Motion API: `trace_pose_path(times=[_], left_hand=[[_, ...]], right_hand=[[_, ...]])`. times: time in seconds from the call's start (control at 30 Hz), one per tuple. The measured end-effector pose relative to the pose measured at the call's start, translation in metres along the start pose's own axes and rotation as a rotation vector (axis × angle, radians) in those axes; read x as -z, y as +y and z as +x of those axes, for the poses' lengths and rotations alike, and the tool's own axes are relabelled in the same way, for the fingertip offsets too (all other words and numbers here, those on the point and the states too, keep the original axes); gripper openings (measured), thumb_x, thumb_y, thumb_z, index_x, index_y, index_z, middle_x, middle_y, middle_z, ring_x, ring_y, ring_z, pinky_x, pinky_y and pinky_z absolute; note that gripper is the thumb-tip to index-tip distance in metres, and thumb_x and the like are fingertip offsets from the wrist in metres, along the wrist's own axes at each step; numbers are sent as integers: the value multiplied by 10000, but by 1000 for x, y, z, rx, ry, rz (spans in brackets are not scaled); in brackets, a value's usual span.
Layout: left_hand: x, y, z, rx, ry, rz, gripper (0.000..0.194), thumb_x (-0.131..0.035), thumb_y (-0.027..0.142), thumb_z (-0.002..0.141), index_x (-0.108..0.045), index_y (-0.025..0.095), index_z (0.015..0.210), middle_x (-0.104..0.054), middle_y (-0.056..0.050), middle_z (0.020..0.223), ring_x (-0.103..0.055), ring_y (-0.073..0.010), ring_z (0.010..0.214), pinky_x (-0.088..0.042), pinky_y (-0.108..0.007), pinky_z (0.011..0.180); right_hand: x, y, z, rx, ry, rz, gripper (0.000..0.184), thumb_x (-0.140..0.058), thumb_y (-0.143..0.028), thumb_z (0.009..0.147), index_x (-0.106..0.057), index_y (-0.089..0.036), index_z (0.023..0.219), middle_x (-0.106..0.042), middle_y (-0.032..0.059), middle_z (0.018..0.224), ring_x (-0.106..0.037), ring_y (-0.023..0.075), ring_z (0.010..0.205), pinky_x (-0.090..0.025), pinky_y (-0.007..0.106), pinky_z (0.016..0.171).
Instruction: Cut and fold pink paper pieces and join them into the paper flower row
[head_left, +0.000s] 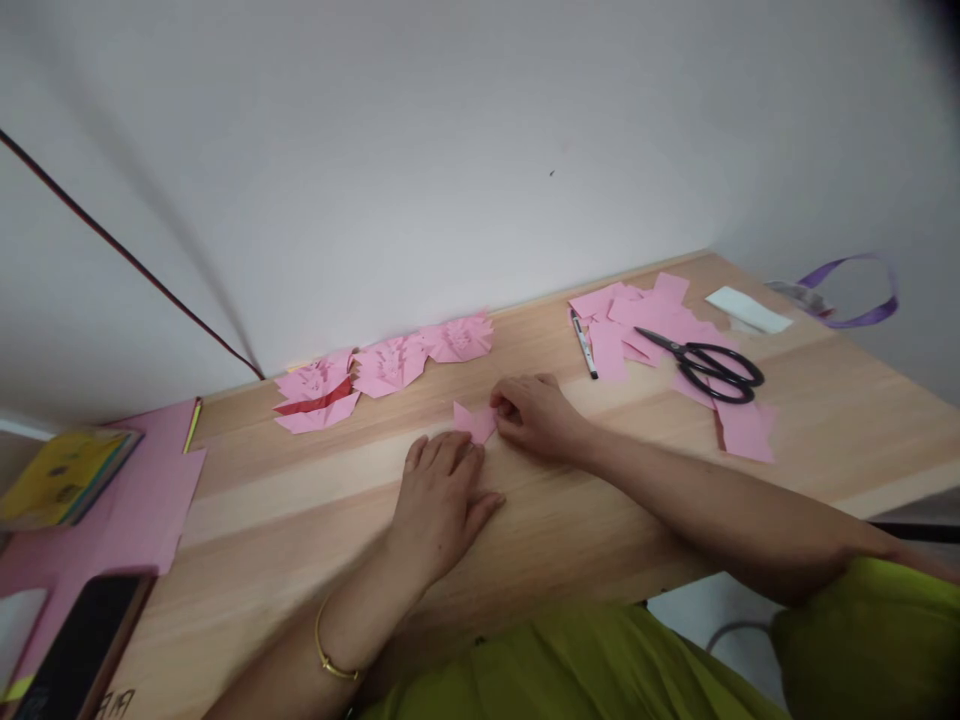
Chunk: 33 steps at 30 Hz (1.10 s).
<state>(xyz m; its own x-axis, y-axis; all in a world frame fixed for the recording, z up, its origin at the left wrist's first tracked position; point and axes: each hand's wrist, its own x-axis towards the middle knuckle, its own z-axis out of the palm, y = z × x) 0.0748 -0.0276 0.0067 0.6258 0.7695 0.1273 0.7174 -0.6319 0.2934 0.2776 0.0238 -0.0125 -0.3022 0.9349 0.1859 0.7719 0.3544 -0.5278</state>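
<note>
A small folded piece of pink paper (472, 422) lies on the wooden table between my two hands. Its left corner sticks up in a point, and the fingers cover part of its edges. My left hand (442, 500) lies flat, fingertips on the paper's near left edge and thumb out to the side. At the paper's right edge, my right hand (536, 415) has its fingers curled and pinched on it. Behind them, along the wall, sit rows of folded pink paper pieces (390, 365) with a red folded strip (315, 398) among them.
On the right, black-handled scissors (705, 362) lie over loose pink paper pieces (626, 310), beside a pen (583, 345) and a white slip (748, 310). At left are pink sheets (161, 500), a yellow book (64, 475) and a dark phone (90, 640). A purple strap (862, 320) hangs past the right edge.
</note>
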Motion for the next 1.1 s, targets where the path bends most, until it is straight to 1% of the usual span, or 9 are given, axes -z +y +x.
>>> trace_pose_path(times=[0.1,0.17,0.3,0.37,0.5,0.7,0.87,1.1], left_hand=[[-1,0,-1,5,7,1,420,-595,407,828,-556,191,1185,-533,-140,1259,-469,-305,1152,-336,-546,1006],[-3,-1,-1,7,22,-4,437,-598,411,824,-549,196,1202,-526,-141,1269,-458,-307,1169,-336,-550,1010],[-6,-3,-2,7,23,6,499,-578,440,834,-516,185,1258,-499,-144,1325,-415,-318,1228,-321,-553,1035],[-6,-4,-2,3,12,19,513,-563,452,842,-506,175,1271,-495,-141,1344,-402,-317,1248,-301,-553,1054],[-5,-5,-1,-5,-5,20,524,-578,462,832,-516,174,1264,-516,-132,1336,-409,-311,1251,-279,-555,1072],[-6,-6,0,7,0,23,590,-602,474,812,-485,180,1311,-527,-139,1329,-428,-315,1247,-274,-561,1070],[-5,-6,0,12,-7,31,597,-609,475,806,-491,166,1303,-523,-136,1334,-425,-316,1247,-291,-543,1064],[-4,-8,2,14,0,27,613,-620,512,788,-515,141,1265,-535,-140,1309,-449,-314,1207,-328,-503,1032]], right_hand=[[-1,0,-2,74,19,4,103,-537,-180,792,-569,-177,890,-650,33,845,-566,178,824,-282,335,820],[-2,-2,-4,157,11,15,97,-532,-186,814,-582,-175,896,-645,48,874,-562,182,852,-296,335,830],[-2,-5,-8,360,-70,26,126,-513,-200,865,-628,-181,913,-642,60,907,-557,177,885,-314,335,859],[-2,-5,-10,401,-98,6,149,-508,-219,885,-647,-187,928,-642,62,930,-555,177,897,-313,342,874],[1,-3,-13,404,-118,-30,163,-514,-235,895,-663,-199,950,-640,61,956,-550,180,920,-312,351,886],[4,-6,-17,397,-125,-73,161,-519,-238,895,-663,-185,944,-637,81,980,-546,188,934,-322,354,880],[5,-8,-18,379,-147,-91,162,-513,-244,898,-644,-179,966,-629,79,1013,-540,192,947,-329,351,879],[6,-9,-17,363,-157,-66,147,-514,-234,898,-642,-177,944,-626,76,1018,-539,187,960,-324,350,886]])
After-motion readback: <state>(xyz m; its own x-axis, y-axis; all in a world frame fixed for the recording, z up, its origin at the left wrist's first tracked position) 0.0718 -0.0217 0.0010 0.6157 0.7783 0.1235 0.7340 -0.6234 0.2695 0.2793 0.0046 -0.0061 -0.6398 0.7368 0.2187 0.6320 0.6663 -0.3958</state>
